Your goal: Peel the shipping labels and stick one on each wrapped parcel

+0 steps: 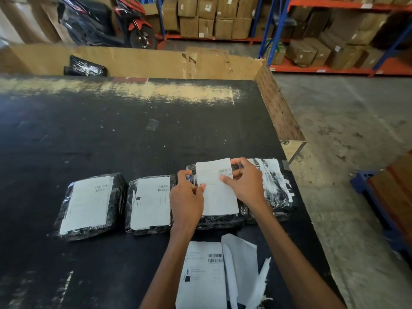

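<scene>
Several black wrapped parcels lie in a row on the black table point(133, 134). The leftmost parcel point(64, 210) and the second parcel point(129, 219) each carry a white label. Over the third parcel point(220, 220) both hands hold a white shipping label point(219, 197). My left hand point(186, 197) pinches its left edge, and my right hand point(244, 181) pinches its upper right part near the barcode. A fourth parcel point(276, 188) at the right bears no label. Another printed label point(201, 275) lies near the front edge.
Peeled white backing sheets point(243, 264) lie beside the spare label. A scrap of clear tape point(152, 124) sits mid-table. A cardboard bin point(142, 61) behind the table holds black parcels point(85, 68). Shelves with cartons and a scooter point(107, 21) stand beyond.
</scene>
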Tool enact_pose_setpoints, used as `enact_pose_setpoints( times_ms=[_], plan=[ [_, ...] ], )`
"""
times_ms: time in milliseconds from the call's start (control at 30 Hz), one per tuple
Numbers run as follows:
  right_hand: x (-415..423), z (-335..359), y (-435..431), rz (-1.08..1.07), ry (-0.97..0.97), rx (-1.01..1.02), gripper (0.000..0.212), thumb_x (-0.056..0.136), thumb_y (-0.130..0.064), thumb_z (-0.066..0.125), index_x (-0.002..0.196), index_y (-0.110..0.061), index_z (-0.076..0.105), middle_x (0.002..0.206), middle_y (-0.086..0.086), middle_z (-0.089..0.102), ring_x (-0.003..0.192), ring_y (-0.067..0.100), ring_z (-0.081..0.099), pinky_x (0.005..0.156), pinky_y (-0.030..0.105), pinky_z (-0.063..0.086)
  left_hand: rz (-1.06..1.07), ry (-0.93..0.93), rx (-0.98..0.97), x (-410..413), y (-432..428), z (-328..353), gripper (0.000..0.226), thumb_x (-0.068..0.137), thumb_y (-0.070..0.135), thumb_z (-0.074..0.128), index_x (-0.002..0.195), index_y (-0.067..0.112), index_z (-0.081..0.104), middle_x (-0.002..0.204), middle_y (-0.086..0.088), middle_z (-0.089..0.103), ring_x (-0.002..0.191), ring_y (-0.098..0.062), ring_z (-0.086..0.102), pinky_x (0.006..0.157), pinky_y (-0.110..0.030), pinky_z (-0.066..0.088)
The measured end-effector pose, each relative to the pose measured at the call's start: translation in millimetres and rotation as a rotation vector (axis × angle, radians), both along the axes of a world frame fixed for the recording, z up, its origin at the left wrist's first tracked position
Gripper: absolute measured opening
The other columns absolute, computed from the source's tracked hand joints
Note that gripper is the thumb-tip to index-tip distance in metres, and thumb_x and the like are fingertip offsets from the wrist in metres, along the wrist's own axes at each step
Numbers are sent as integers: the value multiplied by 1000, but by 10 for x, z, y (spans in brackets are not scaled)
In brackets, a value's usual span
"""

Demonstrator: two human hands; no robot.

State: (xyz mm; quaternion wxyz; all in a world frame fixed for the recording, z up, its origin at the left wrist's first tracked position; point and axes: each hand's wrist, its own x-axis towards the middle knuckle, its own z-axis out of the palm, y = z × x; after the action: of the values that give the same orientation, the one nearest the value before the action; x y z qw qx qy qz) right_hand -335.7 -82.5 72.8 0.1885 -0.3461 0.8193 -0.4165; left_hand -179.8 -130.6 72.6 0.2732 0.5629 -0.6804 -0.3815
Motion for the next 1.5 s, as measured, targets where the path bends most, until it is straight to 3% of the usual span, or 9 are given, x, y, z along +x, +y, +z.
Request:
enact_pose_setpoints(
  times_ms=[333,533,633,733,867,1067,1300,1400,1500],
  plan=[
    [-5,-68,-32,22,143,39,48,77,-27,89,118,-23,63,105,-3,61,89,11,59,69,14,39,-67,-271,-125,44,-118,-17,26,97,32,67,122,23,63,79,3,72,79,-18,66,74,-31,50],
    [64,-99,30,78,389,91,39,90,-32,73,127,-26,62,120,-3,53,115,18,51,88,35,50,-79,-434,-288,62,-151,0,36,99,40,61,127,17,60,112,-3,70,108,-26,61,83,-40,50],
    [164,-216,22,215,522,32,42,103,-26,52,144,-19,54,151,3,49,142,23,41,115,45,40,-169,-388,-345,59,-151,-179,46,105,36,48,146,15,50,144,-8,58,133,-27,50,105,-41,45],
    [259,-386,24,398,607,211,56,108,-36,20,162,-19,24,172,6,13,160,23,2,130,42,9,-308,-305,-246,57,-85,-430,61,110,41,27,165,18,16,175,-3,10,161,-21,11,129,-42,21],
    [249,-446,35,424,640,244,66,103,-43,3,164,-20,14,173,5,2,160,22,-7,130,41,0,-344,-296,-265,93,-84,-623,70,104,53,5,166,22,0,174,4,-9,161,-14,-6,131,-37,9],
    [297,-445,90,226,503,148,65,107,-45,34,163,-16,19,173,7,1,160,20,-6,129,38,1,-236,-113,-194,80,-44,-655,68,109,44,31,166,20,4,175,4,0,161,-12,2,126,-29,15],
    [369,-448,171,63,586,344,82,100,-61,20,163,-9,12,171,13,5,157,33,-17,117,57,-30,-188,75,25,149,-4,-724,62,109,50,32,165,32,14,172,3,21,160,-13,12,127,-33,15],
    [358,-442,179,112,583,313,81,99,-60,13,163,-8,12,171,13,7,157,33,-19,117,54,-30,-170,200,108,134,-8,-683,57,110,42,37,163,32,20,140,-6,63,122,-12,64,99,-26,54],
    [361,-444,208,133,552,233,77,101,-56,13,163,-12,14,171,12,11,158,31,-15,119,52,-29,-119,296,112,96,31,-657,54,111,30,41,163,27,25,112,10,71,90,3,69,83,-26,61]
  ],
)
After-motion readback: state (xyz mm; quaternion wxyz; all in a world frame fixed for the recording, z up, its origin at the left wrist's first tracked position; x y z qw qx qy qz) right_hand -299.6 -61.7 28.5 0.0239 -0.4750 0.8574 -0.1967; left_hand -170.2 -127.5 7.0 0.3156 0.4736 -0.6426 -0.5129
